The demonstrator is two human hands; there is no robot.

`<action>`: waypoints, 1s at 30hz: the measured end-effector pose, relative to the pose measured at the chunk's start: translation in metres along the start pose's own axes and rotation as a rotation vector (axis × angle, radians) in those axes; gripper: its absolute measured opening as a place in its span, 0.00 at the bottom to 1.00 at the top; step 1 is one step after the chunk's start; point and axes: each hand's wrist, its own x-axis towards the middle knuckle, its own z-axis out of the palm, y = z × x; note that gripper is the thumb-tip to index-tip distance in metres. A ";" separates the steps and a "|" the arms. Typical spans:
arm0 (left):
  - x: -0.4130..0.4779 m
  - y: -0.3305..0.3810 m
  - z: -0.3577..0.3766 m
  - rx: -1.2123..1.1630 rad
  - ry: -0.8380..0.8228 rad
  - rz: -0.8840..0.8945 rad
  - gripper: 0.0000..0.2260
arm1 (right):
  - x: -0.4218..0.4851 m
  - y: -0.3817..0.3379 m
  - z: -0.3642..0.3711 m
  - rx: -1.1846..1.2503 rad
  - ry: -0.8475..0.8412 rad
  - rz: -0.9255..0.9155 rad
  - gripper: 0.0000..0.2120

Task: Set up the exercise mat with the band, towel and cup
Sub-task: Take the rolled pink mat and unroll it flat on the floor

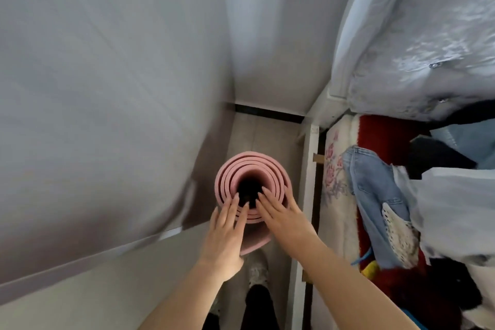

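A pink exercise mat (251,166), rolled into a tube, stands upright on the floor in a narrow gap. I look straight down into its dark hollow core. My left hand (225,236) lies on the near left of the roll's top end, fingers stretched toward the core. My right hand (284,218) rests on the near right of the top, its fingertips at the inner rim. Both hands touch the mat with straight, spread fingers, and neither is curled around it. I see no band, towel or cup.
A grey wall (107,88) closes the left side. A white bed frame (308,169) runs along the right, with jeans (375,195) and other clothes piled on it under a plastic-wrapped mattress (428,35). My feet (258,270) stand on the tiled floor (267,136).
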 end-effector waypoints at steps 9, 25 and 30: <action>0.001 0.009 0.007 -0.028 0.243 -0.110 0.20 | 0.025 -0.002 -0.001 -0.040 -0.071 -0.015 0.17; -0.182 -0.025 0.034 -0.179 0.215 -0.286 0.16 | -0.068 -0.150 -0.026 -0.279 -0.063 -0.193 0.15; -0.295 -0.048 0.060 -0.414 0.338 -0.648 0.32 | -0.098 -0.247 -0.042 -0.319 -0.023 -0.244 0.15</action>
